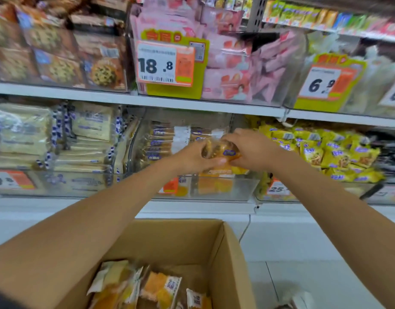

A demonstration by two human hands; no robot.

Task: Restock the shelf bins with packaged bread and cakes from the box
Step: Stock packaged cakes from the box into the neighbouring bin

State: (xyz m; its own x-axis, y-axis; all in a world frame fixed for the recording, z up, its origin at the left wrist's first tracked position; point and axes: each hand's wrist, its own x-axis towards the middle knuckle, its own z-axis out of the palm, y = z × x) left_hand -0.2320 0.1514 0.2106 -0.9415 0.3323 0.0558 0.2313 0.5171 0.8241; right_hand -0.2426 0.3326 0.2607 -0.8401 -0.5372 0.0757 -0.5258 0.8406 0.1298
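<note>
Shelves (pixel 192 103) fill the view, white boards lined with clear bins of wrapped bakes. Both hands are up at the middle bin (pixel 236 188) on the lower shelf. The left hand (pixel 192 158) grips the clear-wrapped cake packet (pixel 223 150) from the side and the right hand (pixel 252 150) curls over its top, the packet held above the bin's open mouth. Yellow packets (pixel 339 152) crowd the next bin right. Down front, the cardboard box (pixel 214 241) stands open on a pale floor (pixel 303 275), with orange packets (pixel 160 288) inside.
</note>
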